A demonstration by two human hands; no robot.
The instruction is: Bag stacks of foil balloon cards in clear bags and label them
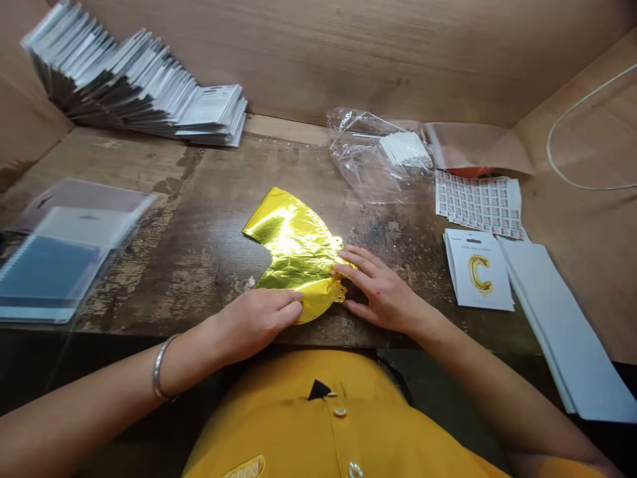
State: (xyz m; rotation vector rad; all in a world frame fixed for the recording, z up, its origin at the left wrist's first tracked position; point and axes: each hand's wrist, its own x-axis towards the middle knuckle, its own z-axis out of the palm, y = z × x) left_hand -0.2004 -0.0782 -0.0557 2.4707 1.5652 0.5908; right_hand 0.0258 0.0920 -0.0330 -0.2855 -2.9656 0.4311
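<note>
A folded gold foil balloon [293, 255] lies on the worn wooden table [209, 292], its shiny surface creased and small scalloped tabs showing along its right edge. My left hand [256, 323], with a metal bangle [159, 367] on the wrist, presses flat on the balloon's lower edge. My right hand [381, 290] rests on its right side, with the fingertips on the foil and the fingers slightly spread. Part of the foil is hidden under both hands.
A long fanned stack of packaged cards [134, 86] lies at the back left. A clear plastic bag [378, 156] holds white cards. To the right are printed label sheets [478, 206], a gold letter C balloon card [478, 271] and white sheets [562, 325]. Clear sleeves [50, 265] lie left.
</note>
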